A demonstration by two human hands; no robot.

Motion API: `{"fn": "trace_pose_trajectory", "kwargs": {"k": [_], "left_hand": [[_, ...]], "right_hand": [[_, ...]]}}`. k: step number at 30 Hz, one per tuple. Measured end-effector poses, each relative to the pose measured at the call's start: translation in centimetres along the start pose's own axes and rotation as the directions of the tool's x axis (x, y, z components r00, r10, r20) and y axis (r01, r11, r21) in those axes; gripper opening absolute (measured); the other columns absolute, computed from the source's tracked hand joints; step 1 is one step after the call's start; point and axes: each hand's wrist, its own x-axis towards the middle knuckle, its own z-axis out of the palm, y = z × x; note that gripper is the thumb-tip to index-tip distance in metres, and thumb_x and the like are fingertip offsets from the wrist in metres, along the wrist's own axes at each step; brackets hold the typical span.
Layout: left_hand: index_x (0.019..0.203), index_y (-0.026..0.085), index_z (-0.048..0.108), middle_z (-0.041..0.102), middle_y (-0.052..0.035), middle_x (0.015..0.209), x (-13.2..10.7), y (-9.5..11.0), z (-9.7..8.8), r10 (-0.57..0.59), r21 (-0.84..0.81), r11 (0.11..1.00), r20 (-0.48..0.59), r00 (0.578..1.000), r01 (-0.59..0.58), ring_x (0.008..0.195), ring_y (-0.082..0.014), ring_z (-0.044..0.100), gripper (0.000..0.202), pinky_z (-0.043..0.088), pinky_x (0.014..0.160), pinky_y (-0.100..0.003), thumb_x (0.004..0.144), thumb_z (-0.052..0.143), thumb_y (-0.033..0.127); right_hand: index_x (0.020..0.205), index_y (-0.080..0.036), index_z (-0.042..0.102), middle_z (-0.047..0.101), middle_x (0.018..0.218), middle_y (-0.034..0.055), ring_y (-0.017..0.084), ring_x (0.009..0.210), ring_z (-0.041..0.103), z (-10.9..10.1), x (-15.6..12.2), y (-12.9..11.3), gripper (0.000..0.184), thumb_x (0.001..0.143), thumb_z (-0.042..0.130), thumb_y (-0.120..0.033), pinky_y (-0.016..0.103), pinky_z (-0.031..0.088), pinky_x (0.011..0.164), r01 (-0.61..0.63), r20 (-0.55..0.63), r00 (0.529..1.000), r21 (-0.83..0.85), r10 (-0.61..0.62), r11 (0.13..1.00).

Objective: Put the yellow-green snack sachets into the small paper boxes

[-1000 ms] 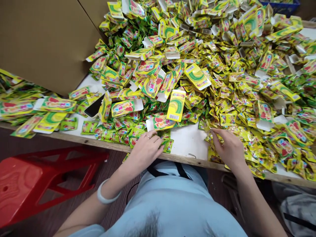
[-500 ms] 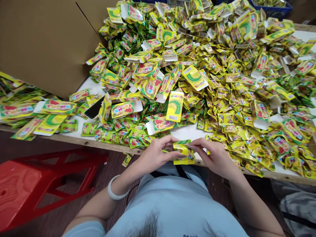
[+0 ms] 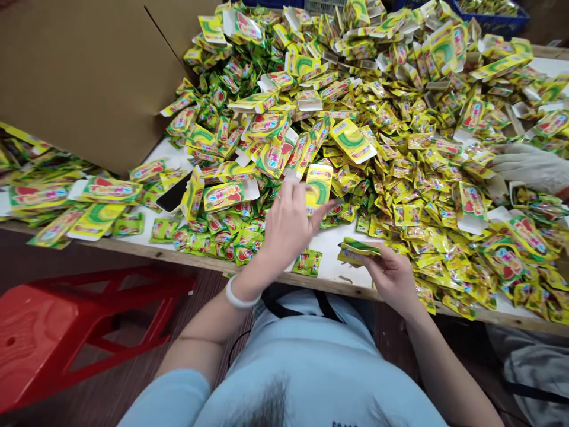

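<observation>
My left hand [image 3: 288,222] is stretched out over the pile, thumb and fingers apart. Its fingertips are at a yellow candy box [image 3: 319,187] with a green swirl; whether they touch it is unclear. A white band circles that wrist. My right hand [image 3: 393,276] pinches small candy packets [image 3: 359,248], a green one above a yellow one, over the table's front edge. Between my hands, a green packet [image 3: 307,263] lies near that edge. Heaped beyond are yellow packets [image 3: 406,213], green watermelon packets [image 3: 213,243] and printed boxes [image 3: 226,196].
A large brown carton [image 3: 84,83] stands at the left, with a dark phone [image 3: 174,193] by its corner. Another person's white-gloved hand [image 3: 528,166] is in the pile at the right. A red stool [image 3: 48,338] stands at lower left, a blue crate [image 3: 493,22] at the back.
My left hand has left the packets and moved forward over the boxes. My right hand keeps the packets, slightly further right. A gloved hand has appeared at the right.
</observation>
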Motion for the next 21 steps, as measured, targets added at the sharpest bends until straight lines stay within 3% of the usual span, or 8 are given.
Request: {"fn": "trace_pose_trajectory", "kwargs": {"k": [2,4,9,12,15,16,18,21], "left_hand": [[0.128,0.007,0.052,0.065,-0.0212,0.113,2.5,0.2,0.0,-0.202,0.174,0.963,-0.030,0.979,0.204,0.106,-0.0320,0.064,0.065,0.050,0.084,-0.038,0.097,0.038,0.062],[0.136,0.004,0.047,0.068,-0.0197,0.104,4.4,0.7,0.5,-0.312,0.305,0.907,0.026,0.950,0.290,0.102,-0.0320,0.066,0.072,0.049,0.079,-0.035,0.095,0.044,0.063],[0.148,0.007,0.034,0.067,-0.0196,0.113,6.0,1.0,2.8,-0.229,0.371,0.909,0.066,0.971,0.190,0.099,-0.0306,0.067,0.073,0.047,0.078,-0.033,0.090,0.063,0.040],[0.137,0.011,0.047,0.067,-0.0159,0.113,5.2,0.3,2.8,-0.100,0.209,0.973,0.014,0.995,0.095,0.096,-0.0276,0.067,0.052,0.047,0.078,-0.033,0.088,0.062,0.025],[0.109,0.016,0.058,0.068,-0.0069,0.096,3.5,0.0,2.2,-0.019,-0.232,0.973,-0.016,1.000,0.015,0.085,-0.0217,0.065,0.033,0.047,0.074,-0.030,0.080,0.069,0.029],[0.103,0.017,0.057,0.068,-0.0043,0.092,2.7,0.1,2.2,-0.015,-0.424,0.906,-0.017,1.000,0.006,0.082,-0.0197,0.064,0.033,0.048,0.073,-0.028,0.077,0.071,0.031],[0.100,0.018,0.055,0.067,-0.0015,0.088,1.3,0.7,2.4,-0.037,-0.745,0.666,0.007,0.999,0.030,0.080,-0.0174,0.063,0.034,0.049,0.072,-0.027,0.073,0.069,0.032],[0.102,0.016,0.058,0.069,-0.0049,0.095,-0.3,1.7,2.9,-0.054,-0.932,0.327,0.149,0.987,0.159,0.091,-0.0201,0.065,0.030,0.051,0.082,-0.030,0.077,0.060,0.031]], "right_hand": [[0.108,-0.023,0.070,0.077,0.094,0.0031,0.018,0.076,0.071,-0.6,-0.1,0.2,0.018,0.093,0.060,-0.022,0.029,0.059,0.069,0.032,-0.003,0.999,-0.106,-0.032,0.994],[0.108,-0.023,0.069,0.076,0.096,0.0039,0.018,0.081,0.070,-1.0,-0.3,0.4,0.018,0.093,0.059,-0.022,0.029,0.057,0.071,0.067,0.008,0.998,-0.182,-0.066,0.981],[0.100,-0.024,0.069,0.069,0.100,0.0061,0.021,0.094,0.066,-1.1,-0.6,0.8,0.012,0.093,0.060,-0.023,0.030,0.055,0.074,0.105,-0.045,0.992,-0.194,-0.116,0.975],[0.102,-0.025,0.070,0.067,0.103,0.0068,0.022,0.097,0.064,-1.4,-0.7,0.8,0.012,0.092,0.062,-0.026,0.031,0.056,0.072,0.063,-0.106,0.992,-0.108,-0.075,0.992],[0.105,-0.027,0.070,0.066,0.109,0.0061,0.021,0.096,0.066,-1.6,-0.7,0.7,0.015,0.091,0.066,-0.031,0.034,0.059,0.076,-0.019,-0.069,0.997,0.118,0.027,0.993],[0.104,-0.027,0.070,0.065,0.115,0.0066,0.022,0.102,0.066,-1.5,-0.6,0.6,0.015,0.090,0.067,-0.031,0.036,0.059,0.082,-0.036,-0.018,0.999,0.178,0.040,0.983],[0.101,-0.026,0.072,0.060,0.130,0.0080,0.026,0.121,0.059,-1.0,-0.4,0.5,0.014,0.088,0.070,-0.031,0.043,0.053,0.099,-0.036,0.089,0.996,0.227,0.017,0.973],[0.102,-0.024,0.073,0.055,0.141,0.0086,0.029,0.132,0.052,0.4,-0.1,0.2,0.016,0.089,0.069,-0.033,0.047,0.044,0.110,-0.019,0.195,0.981,0.215,-0.024,0.976]]}}
